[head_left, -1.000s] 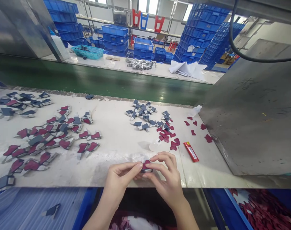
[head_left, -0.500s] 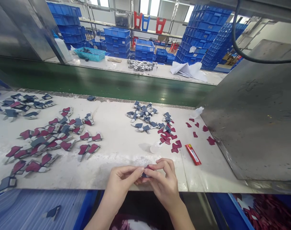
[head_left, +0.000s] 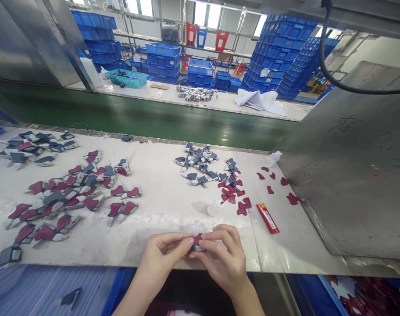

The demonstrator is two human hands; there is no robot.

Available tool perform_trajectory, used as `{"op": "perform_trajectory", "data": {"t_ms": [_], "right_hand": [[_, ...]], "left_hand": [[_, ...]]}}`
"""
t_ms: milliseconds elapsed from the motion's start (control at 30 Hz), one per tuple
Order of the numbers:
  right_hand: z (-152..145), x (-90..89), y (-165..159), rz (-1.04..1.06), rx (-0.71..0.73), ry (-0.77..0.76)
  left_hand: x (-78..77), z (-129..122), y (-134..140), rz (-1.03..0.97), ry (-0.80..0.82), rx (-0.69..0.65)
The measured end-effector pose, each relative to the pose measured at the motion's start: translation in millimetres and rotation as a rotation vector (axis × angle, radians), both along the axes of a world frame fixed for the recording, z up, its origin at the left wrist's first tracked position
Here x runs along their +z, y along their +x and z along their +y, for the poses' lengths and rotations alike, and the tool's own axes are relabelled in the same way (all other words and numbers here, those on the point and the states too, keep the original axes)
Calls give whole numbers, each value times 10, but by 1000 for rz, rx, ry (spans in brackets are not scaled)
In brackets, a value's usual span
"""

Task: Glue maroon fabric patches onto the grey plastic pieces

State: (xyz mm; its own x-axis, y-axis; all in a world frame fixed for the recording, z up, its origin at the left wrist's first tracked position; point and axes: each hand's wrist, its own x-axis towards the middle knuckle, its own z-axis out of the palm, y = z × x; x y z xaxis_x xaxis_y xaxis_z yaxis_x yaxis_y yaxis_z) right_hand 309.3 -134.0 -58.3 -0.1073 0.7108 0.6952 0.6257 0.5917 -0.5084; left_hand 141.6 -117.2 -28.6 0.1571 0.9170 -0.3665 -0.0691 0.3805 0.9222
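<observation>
Between my two hands, over the near edge of the table, is a small part (head_left: 198,241) with a dark red face and a grey-white side. My left hand (head_left: 169,252) pinches its left end between thumb and fingers. On its right, the fingertips of my right hand (head_left: 224,250) press on the red face. Ahead lie loose dark red pieces (head_left: 231,193) and a cluster of blue-and-white parts (head_left: 200,160). A small translucent bottle (head_left: 215,208) lies just beyond my hands. To the left is a spread of parts with red faces (head_left: 71,188).
A red tube-like packet (head_left: 267,218) lies to the right, near a metal housing (head_left: 348,175). Another translucent bottle (head_left: 271,159) rests by that housing. A green belt (head_left: 154,118) runs behind the table. Below the edge are a left bin (head_left: 98,285) and a right bin with red pieces (head_left: 374,289).
The held part has turned so its red face shows more between my fingers. Both hands stay closed on it. The whole view has shifted slightly downward in the picture.
</observation>
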Motion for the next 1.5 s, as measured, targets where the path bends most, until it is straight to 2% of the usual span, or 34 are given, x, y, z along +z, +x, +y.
{"op": "perform_trajectory", "data": {"t_ms": [67, 133, 233, 333, 400, 433, 500, 533, 600, 667, 733, 833, 933, 1100, 1200, 1300, 1400, 1500], "right_hand": [[21, -16, -91, -53, 23, -39], [41, -23, -192, -86, 51, -85], [41, -36, -261, -85, 78, -78], [9, -75, -174, -38, 19, 7], [-8, -110, -71, -2, -85, 47], [-9, -125, -22, 9, -148, 54], [2, -146, 50, 14, -267, 43], [14, -152, 69, 9, -313, 22], [46, -160, 81, -6, -363, -34], [82, -175, 76, -19, -356, -88], [115, -205, 75, -55, -324, -133], [150, -268, 91, -128, -279, -194], [164, -315, 105, -148, -255, -235], [161, -343, 112, -132, -247, -220], [161, -361, 115, -142, -250, -207], [162, -381, 113, -149, -258, -202], [162, -393, 106, -150, -263, -218], [163, -398, 103, -145, -264, -232]], "left_hand": [[-66, 25, -105, 54, 25, -21], [-136, 71, -281, 198, 97, -8], [-195, 180, -644, 681, 321, 121], [-142, 364, -970, 1232, 626, 237], [-61, 553, -1059, 1442, 777, 294], [-22, 670, -1048, 1482, 830, 316], [31, 940, -913, 1415, 910, 272], [38, 1085, -798, 1314, 936, 170], [11, 1366, -514, 1014, 940, -152], [-52, 1607, -232, 872, 939, -350], [-122, 1781, -27, 803, 927, -438], [-177, 1894, 63, 720, 883, -444], [-141, 1826, -42, 602, 839, -419], [40, 1497, -250, 374, 779, -383], [144, 1324, -295, 293, 743, -340], [217, 1182, -317, 205, 640, -297], [272, 1029, -340, 222, 572, -249], [341, 860, -346, 368, 670, -204]]}}
